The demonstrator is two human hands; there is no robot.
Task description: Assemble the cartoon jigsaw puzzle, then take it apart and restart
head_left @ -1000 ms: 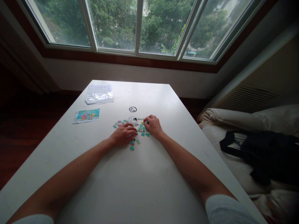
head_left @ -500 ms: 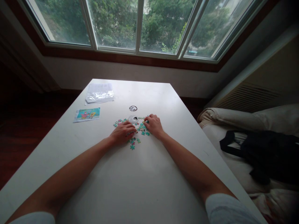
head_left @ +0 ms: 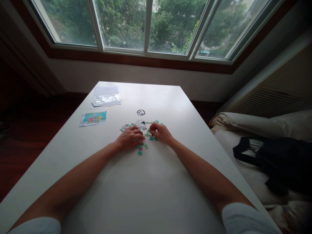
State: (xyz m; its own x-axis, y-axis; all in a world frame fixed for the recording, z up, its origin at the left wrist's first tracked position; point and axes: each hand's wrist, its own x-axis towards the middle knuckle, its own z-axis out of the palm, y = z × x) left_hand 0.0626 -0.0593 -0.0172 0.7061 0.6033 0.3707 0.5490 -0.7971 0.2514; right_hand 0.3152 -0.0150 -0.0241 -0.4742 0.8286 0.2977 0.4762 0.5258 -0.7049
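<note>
Small jigsaw puzzle pieces (head_left: pixel 140 152), mostly teal with some pink, lie scattered on the white table (head_left: pixel 136 188). Low over the pile, my left hand (head_left: pixel 130 137) has its fingers curled together and covers part of it. What its fingertips hold, if anything, is hidden. Across from it, my right hand (head_left: pixel 161 132) pinches thumb and forefinger at the pile's right side, on what looks like a puzzle piece too small to see clearly. Just beyond my fingers lies a clear round disc (head_left: pixel 140 123) with a dark mark, and farther back a dark-rimmed round disc (head_left: pixel 140 112).
A picture card (head_left: pixel 94 119) with cartoon figures lies left of the pieces. Behind it rests a clear plastic bag (head_left: pixel 106 96) over paper. Right of the table, dark clothing (head_left: pixel 280 159) lies on a pale sofa (head_left: pixel 255 125). A window (head_left: pixel 146 29) spans the far wall.
My right hand's fingers have drawn into a rounder pinch beside the pile. My left hand stays about where it was. The whole view has shifted slightly.
</note>
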